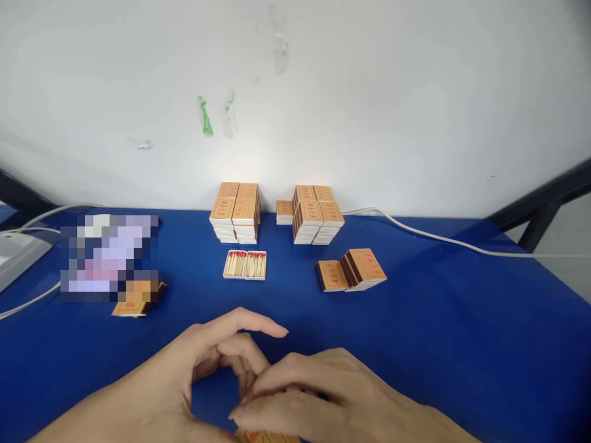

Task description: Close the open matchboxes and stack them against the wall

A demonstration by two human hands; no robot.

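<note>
At the bottom centre, the printed orange top of a matchbox (pixel 268 437) shows in part, the rest being cut off by the frame or covered. My right hand (pixel 332 394) lies over it, thumb and fingers closed about it. On the left, my left hand (pixel 198 375) arches with its index finger stretched out and its thumb well apart. Its other fingers bend in and meet the fingertips of my right hand. Beyond my hands, two open matchbox trays (pixel 244 266) full of red-tipped matches lie side by side.
Two block-like stacks of matchboxes, a left stack (pixel 234 212) and a right stack (pixel 318 214), stand by the wall. A single matchbox (pixel 284 211) sits between them. More matchboxes (pixel 362 271) lie at right, and orange sleeves (pixel 136 298) at left. White cables (pixel 425 234) cross the blue table.
</note>
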